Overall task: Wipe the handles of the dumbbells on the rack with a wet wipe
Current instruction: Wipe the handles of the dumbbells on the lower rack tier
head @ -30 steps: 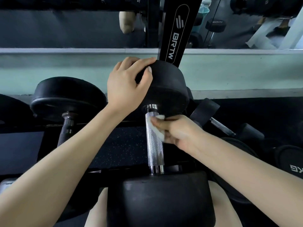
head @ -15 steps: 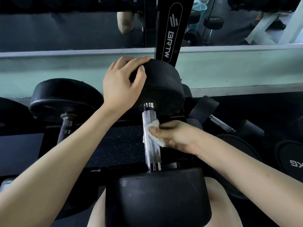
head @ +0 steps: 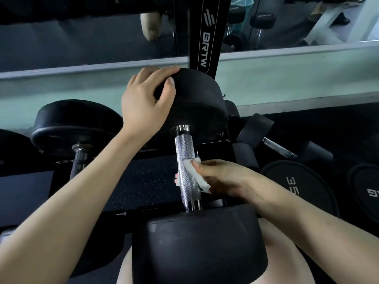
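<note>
At the far left I see the left dumbbell (head: 75,124) lying on the rack (head: 213,147), untouched, its dark grip pointing toward me.

Next comes the left hand (head: 146,103). Its fingers (head: 155,71) are curled over the top edge of the far head (head: 199,103) of the middle dumbbell (head: 184,146), with the thumb pressed against the head's side, so the hand is gripping that head. Behind it a black post (head: 207,37) marked BRTW rises in front of a mirror.

The middle dumbbell also lies on the rack and runs straight away from me. Its knurled steel handle (head: 190,191) spans from the far head to the near head (head: 201,249), which fills the bottom of my view with bare knees showing under it.

The white wipe (head: 196,177) sits on the lower half of the handle, closer to the near head, and the stretch toward the far head is bare. The right hand (head: 225,179) comes in from the right and clamps the wipe to the handle. The thumb lies on top of the wipe, and a fingertip shows on the handle's left side.

Further right, a small dumbbell (head: 276,148) lies at an angle, well apart from the hands. A black plate (head: 297,185) marked 35 sits just beyond the right wrist.
</note>
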A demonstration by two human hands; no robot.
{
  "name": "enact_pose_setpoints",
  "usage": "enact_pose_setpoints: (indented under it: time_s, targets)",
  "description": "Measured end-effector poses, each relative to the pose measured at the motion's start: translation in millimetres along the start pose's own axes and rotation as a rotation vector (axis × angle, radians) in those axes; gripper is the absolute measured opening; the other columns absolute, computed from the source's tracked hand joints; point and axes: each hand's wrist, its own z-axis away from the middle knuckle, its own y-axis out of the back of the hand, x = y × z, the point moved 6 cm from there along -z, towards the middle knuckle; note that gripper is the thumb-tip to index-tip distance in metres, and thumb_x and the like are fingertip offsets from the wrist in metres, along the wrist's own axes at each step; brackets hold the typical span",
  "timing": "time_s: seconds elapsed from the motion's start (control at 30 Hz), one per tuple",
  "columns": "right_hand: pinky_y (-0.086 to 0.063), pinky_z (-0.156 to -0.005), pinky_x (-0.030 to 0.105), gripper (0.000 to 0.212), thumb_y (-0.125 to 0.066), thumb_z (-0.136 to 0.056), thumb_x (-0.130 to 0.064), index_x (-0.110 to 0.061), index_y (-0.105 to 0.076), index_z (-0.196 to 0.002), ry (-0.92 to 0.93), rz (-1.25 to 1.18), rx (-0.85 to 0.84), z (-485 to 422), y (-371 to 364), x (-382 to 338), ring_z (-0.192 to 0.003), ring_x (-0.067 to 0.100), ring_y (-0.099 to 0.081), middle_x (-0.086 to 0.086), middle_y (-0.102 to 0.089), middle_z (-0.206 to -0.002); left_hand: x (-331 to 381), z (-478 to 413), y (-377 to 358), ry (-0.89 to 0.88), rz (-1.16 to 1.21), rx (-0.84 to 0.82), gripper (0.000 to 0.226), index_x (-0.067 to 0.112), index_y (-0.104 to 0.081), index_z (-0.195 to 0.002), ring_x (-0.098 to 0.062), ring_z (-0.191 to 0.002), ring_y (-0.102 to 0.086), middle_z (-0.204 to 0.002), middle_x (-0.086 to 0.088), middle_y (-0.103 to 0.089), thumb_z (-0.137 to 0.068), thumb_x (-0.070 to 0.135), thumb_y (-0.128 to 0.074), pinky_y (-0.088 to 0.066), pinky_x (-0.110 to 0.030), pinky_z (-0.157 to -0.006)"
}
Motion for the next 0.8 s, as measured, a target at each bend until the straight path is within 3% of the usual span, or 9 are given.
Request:
enact_pose_setpoints:
  time_s: [0.07, 0.17, 0.27, 0.33, 0.43, 0.57, 0.67, 0.73, 0.8]
  targets:
    - [-0.042, -0.067, 0.025, 0.078, -0.081, -0.06, -0.049, 0.007, -0.06, -0.11, 0.014, 0.082, -0.03, 2.0, 1.7, 1.2, -0.084, 0.025, -0.048, 0.036, -0.054, -0.113, -0.5, -0.3, 0.0, 0.004, 0.003, -0.007, 0.043, 0.031, -0.063, -0.12, -0.01, -0.111, -0.051, -0.114, 0.01, -0.061, -0.089, 0.039, -0.035, -0.033, -0.008, -0.088]
    - [-0.04, -0.058, 0.018, 0.033, -0.077, -0.073, -0.033, -0.003, -0.066, -0.082, 0.027, 0.347, -0.063, 13.5, 1.2, 1.0, -0.059, 0.006, -0.053, 0.005, -0.061, -0.071, -1.0, -0.3, 0.0, 0.012, 0.006, -0.006, 0.044, 0.033, -0.063, -0.12, -0.009, -0.111, -0.051, -0.112, 0.011, -0.061, -0.088, 0.04, -0.034, -0.034, -0.009, -0.088]
    - [-0.036, -0.052, 0.017, 0.018, -0.073, -0.077, -0.024, -0.008, -0.067, -0.074, 0.034, 0.541, -0.091, 20.7, 0.3, 0.9, -0.052, 0.003, -0.047, -0.003, -0.059, -0.062, -0.4, -0.6, -0.2, 0.005, 0.019, -0.001, 0.042, 0.032, -0.063, -0.119, -0.01, -0.112, -0.052, -0.114, 0.011, -0.062, -0.089, 0.038, -0.034, -0.038, -0.016, -0.092]
    - [-0.037, -0.049, 0.016, 0.013, -0.072, -0.078, -0.015, -0.014, -0.067, -0.066, 0.048, 0.5, -0.112, 20.8, -2.2, -2.5, -0.05, 0.002, -0.05, -0.008, -0.061, -0.055, -0.4, -1.2, 0.1, 0.003, 0.023, 0.003, 0.041, 0.032, -0.063, -0.119, -0.011, -0.112, -0.052, -0.114, 0.011, -0.062, -0.089, 0.037, -0.035, -0.039, -0.019, -0.093]
    - [-0.038, -0.04, 0.01, 0.011, -0.064, -0.083, 0.0, -0.005, -0.064, -0.073, -0.008, 0.298, -0.121, 15.2, -0.5, 1.9, -0.041, 0.0, -0.053, -0.006, -0.061, -0.049, -0.4, -1.4, 0.5, 0.005, 0.027, 0.013, 0.04, 0.031, -0.063, -0.119, -0.01, -0.112, -0.053, -0.114, 0.011, -0.062, -0.09, 0.036, -0.036, -0.04, -0.02, -0.093]
    - [-0.042, -0.038, 0.015, 0.005, -0.064, -0.078, -0.004, -0.001, -0.06, -0.076, -0.063, 0.063, -0.138, 7.5, -0.5, 5.0, -0.04, 0.008, -0.055, 0.004, -0.06, -0.052, -0.2, -1.2, 0.7, 0.006, 0.033, 0.016, 0.04, 0.032, -0.064, -0.118, -0.01, -0.111, -0.053, -0.113, 0.014, -0.061, -0.089, 0.035, -0.036, -0.041, -0.02, -0.092]
    - [-0.052, -0.057, 0.023, 0.049, -0.08, -0.057, -0.026, 0.002, -0.061, -0.092, -0.071, 0.037, -0.142, -8.4, 6.0, 9.4, -0.063, 0.019, -0.065, 0.014, -0.065, -0.074, 0.4, -0.8, 0.7, -0.003, 0.034, 0.018, 0.04, 0.031, -0.064, -0.119, -0.009, -0.11, -0.053, -0.112, 0.014, -0.06, -0.09, 0.034, -0.036, -0.04, -0.017, -0.09]
    - [-0.049, -0.094, 0.042, 0.096, -0.092, -0.04, -0.041, 0.008, -0.056, -0.114, -0.066, 0.015, -0.154, -19.0, 7.5, 10.6, -0.108, 0.038, -0.06, 0.029, -0.06, -0.117, 0.0, -0.9, 0.6, -0.007, 0.027, 0.018, 0.039, 0.03, -0.064, -0.119, -0.008, -0.11, -0.053, -0.113, 0.014, -0.061, -0.09, 0.034, -0.037, -0.039, -0.014, -0.089]
    - [-0.049, -0.096, 0.038, 0.103, -0.093, -0.037, -0.042, 0.008, -0.055, -0.119, -0.014, -0.099, -0.218, -26.7, 5.9, 4.8, -0.112, 0.032, -0.059, 0.024, -0.059, -0.122, -0.2, -1.2, 0.5, -0.01, 0.024, 0.02, 0.039, 0.03, -0.064, -0.119, -0.009, -0.111, -0.053, -0.114, 0.012, -0.062, -0.091, 0.033, -0.037, -0.039, -0.014, -0.09]
